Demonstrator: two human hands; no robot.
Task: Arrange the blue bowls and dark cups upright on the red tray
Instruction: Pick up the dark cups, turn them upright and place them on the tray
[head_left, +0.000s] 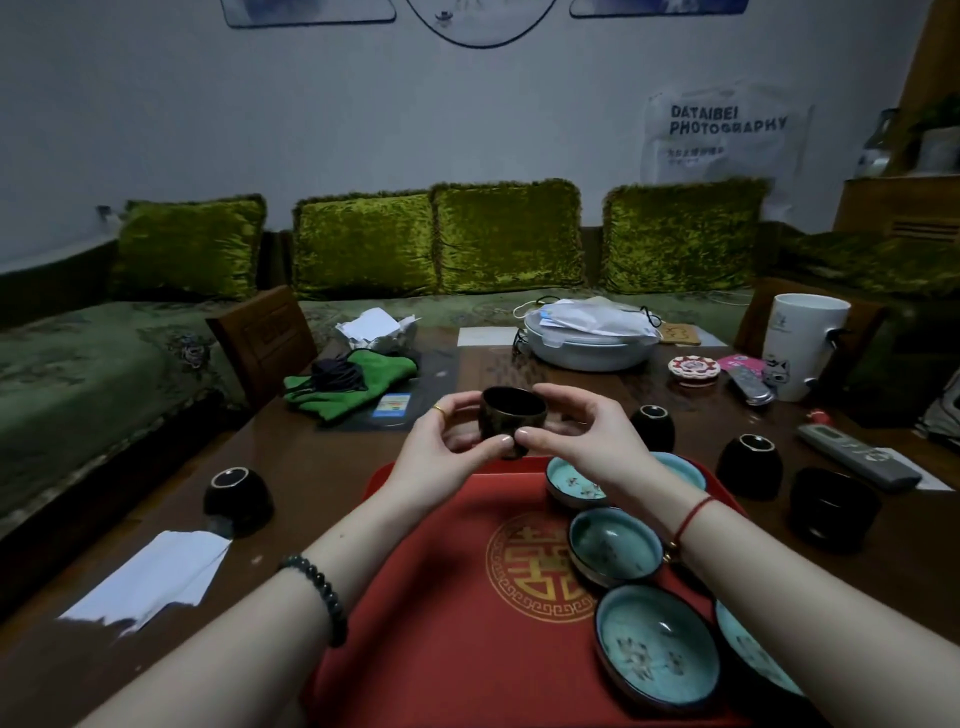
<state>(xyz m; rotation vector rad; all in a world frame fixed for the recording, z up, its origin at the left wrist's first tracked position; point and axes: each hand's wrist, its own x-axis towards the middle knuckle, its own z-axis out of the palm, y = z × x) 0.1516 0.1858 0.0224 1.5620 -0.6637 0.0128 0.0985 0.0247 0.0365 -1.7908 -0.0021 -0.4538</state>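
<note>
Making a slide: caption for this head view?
Both hands hold a dark cup above the red tray.

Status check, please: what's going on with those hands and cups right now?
Both hands, left and right, hold one dark cup upright above red tray. Blue bowls already aboard. Nothing blocking.

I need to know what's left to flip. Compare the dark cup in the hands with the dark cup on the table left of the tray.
The held cup is upright, mouth open upward; the left cup sits upside down, foot ring showing. The held cup is lifted above the red tray's far edge between left hand and right hand; the left cup rests untouched on the table. Both are dark and glossy.
</note>
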